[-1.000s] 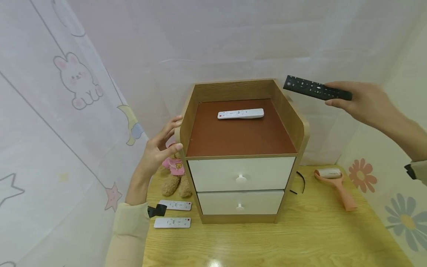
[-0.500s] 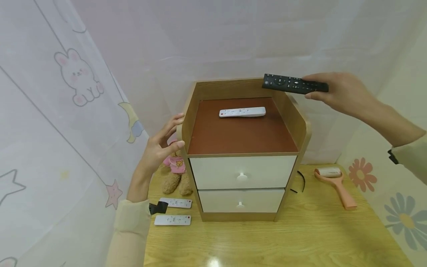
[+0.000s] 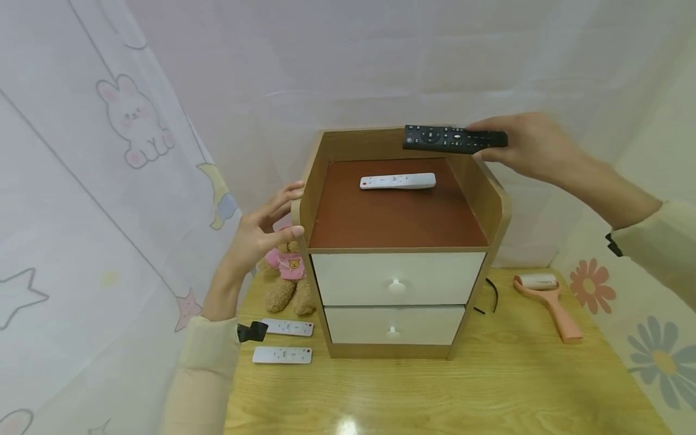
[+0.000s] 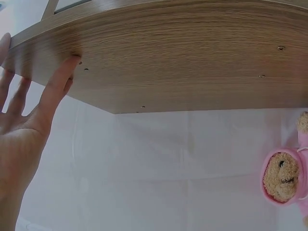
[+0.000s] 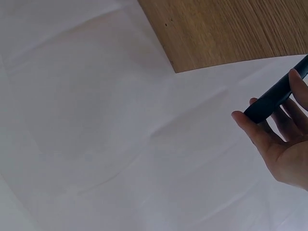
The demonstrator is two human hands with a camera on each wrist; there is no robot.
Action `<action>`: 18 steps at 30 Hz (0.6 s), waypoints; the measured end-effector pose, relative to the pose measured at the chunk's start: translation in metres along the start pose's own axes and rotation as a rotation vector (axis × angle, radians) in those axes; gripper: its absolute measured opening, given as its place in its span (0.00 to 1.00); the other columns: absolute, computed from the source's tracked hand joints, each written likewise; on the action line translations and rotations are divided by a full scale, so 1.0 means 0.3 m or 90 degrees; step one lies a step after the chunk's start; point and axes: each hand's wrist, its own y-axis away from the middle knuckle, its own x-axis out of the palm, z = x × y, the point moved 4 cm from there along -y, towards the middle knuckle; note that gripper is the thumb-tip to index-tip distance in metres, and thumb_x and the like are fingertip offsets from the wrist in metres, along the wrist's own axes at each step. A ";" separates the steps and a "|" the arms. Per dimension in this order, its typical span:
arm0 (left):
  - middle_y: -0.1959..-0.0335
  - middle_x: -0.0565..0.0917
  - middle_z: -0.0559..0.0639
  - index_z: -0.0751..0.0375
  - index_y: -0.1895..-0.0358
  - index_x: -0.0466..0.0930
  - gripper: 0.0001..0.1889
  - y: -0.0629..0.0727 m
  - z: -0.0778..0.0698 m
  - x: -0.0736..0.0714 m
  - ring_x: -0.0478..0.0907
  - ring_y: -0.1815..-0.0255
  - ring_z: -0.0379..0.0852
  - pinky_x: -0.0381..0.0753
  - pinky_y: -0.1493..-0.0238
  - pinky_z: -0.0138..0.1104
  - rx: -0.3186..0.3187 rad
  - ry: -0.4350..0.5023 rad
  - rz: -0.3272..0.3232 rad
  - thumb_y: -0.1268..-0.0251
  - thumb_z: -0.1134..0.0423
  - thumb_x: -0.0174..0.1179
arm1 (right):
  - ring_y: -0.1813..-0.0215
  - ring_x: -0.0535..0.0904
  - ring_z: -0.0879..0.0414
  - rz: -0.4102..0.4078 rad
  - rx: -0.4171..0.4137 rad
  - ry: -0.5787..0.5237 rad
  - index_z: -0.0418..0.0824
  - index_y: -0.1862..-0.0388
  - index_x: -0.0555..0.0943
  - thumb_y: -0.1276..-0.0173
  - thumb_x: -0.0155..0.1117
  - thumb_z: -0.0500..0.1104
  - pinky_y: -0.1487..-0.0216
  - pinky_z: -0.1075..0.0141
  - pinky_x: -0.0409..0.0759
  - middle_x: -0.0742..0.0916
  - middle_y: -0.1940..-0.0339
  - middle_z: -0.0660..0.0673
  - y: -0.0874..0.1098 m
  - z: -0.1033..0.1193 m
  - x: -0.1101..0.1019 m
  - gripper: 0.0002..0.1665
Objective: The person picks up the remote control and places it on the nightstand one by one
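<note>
A black remote control (image 3: 451,139) is pinched in my right hand (image 3: 533,145), above the back right part of the small wooden cabinet (image 3: 399,249). In the right wrist view that remote (image 5: 276,96) lies between thumb and fingers, close to the cabinet's side panel (image 5: 226,33). A white remote control (image 3: 398,181) rests on the cabinet's brown top, below the black one. My left hand (image 3: 258,232) touches the cabinet's left side with outstretched fingers; the left wrist view shows its fingertips (image 4: 72,60) against the wooden panel (image 4: 183,62).
Two white remotes (image 3: 287,327) (image 3: 283,355) lie on the wooden table (image 3: 380,393) at the left. Behind them a teddy bear (image 3: 292,266) in pink leans by the cabinet. An orange lint roller (image 3: 557,308) and a thin black curved item (image 3: 493,296) lie at the right.
My right hand has carried the black remote leftward, from beyond the cabinet's right side to over its top. The left hand has stayed at the cabinet's left side.
</note>
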 end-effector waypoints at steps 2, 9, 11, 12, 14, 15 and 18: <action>0.28 0.63 0.60 0.70 0.36 0.69 0.31 -0.003 0.016 -0.012 0.61 0.28 0.55 0.61 0.29 0.44 -0.001 0.003 -0.003 0.45 0.87 0.59 | 0.64 0.74 0.45 0.014 0.004 -0.001 0.42 0.37 0.77 0.37 0.70 0.42 0.66 0.54 0.67 0.84 0.49 0.31 -0.011 0.012 0.008 0.28; 0.28 0.65 0.55 0.64 0.35 0.72 0.31 -0.009 0.057 -0.035 0.65 0.30 0.54 0.70 0.35 0.38 -0.031 -0.001 -0.010 0.44 0.81 0.63 | 0.67 0.73 0.47 0.046 -0.012 -0.025 0.41 0.39 0.79 0.38 0.71 0.40 0.65 0.55 0.67 0.85 0.50 0.33 -0.040 0.050 0.038 0.27; 0.28 0.65 0.54 0.64 0.35 0.72 0.30 -0.008 0.061 -0.036 0.65 0.30 0.54 0.72 0.36 0.37 -0.038 0.001 -0.008 0.44 0.81 0.63 | 0.70 0.70 0.48 0.063 -0.021 -0.027 0.41 0.40 0.79 0.38 0.71 0.39 0.66 0.57 0.65 0.84 0.49 0.34 -0.048 0.061 0.052 0.27; 0.28 0.64 0.54 0.64 0.35 0.71 0.30 -0.007 0.061 -0.037 0.65 0.30 0.54 0.72 0.36 0.37 -0.041 0.001 -0.008 0.44 0.80 0.63 | 0.70 0.69 0.49 0.075 -0.021 -0.028 0.40 0.39 0.79 0.38 0.70 0.39 0.66 0.57 0.65 0.84 0.49 0.33 -0.054 0.066 0.061 0.27; 0.28 0.64 0.53 0.63 0.35 0.71 0.30 -0.007 0.062 -0.040 0.64 0.30 0.54 0.71 0.36 0.36 -0.045 -0.002 -0.009 0.43 0.80 0.63 | 0.72 0.68 0.49 0.093 -0.024 -0.031 0.39 0.39 0.79 0.38 0.70 0.40 0.66 0.57 0.66 0.83 0.47 0.33 -0.067 0.076 0.077 0.27; 0.28 0.64 0.53 0.63 0.34 0.71 0.30 -0.007 0.063 -0.042 0.64 0.30 0.53 0.70 0.35 0.36 -0.045 -0.006 -0.011 0.43 0.80 0.63 | 0.71 0.68 0.49 0.102 -0.024 -0.032 0.39 0.39 0.78 0.38 0.70 0.40 0.65 0.56 0.66 0.83 0.47 0.33 -0.075 0.081 0.086 0.27; 0.28 0.64 0.54 0.64 0.35 0.71 0.31 -0.007 0.064 -0.049 0.63 0.29 0.53 0.69 0.34 0.37 -0.041 -0.003 -0.014 0.44 0.81 0.63 | 0.64 0.72 0.46 0.128 -0.021 -0.038 0.38 0.40 0.79 0.38 0.70 0.40 0.59 0.54 0.70 0.83 0.45 0.34 -0.098 0.101 0.111 0.27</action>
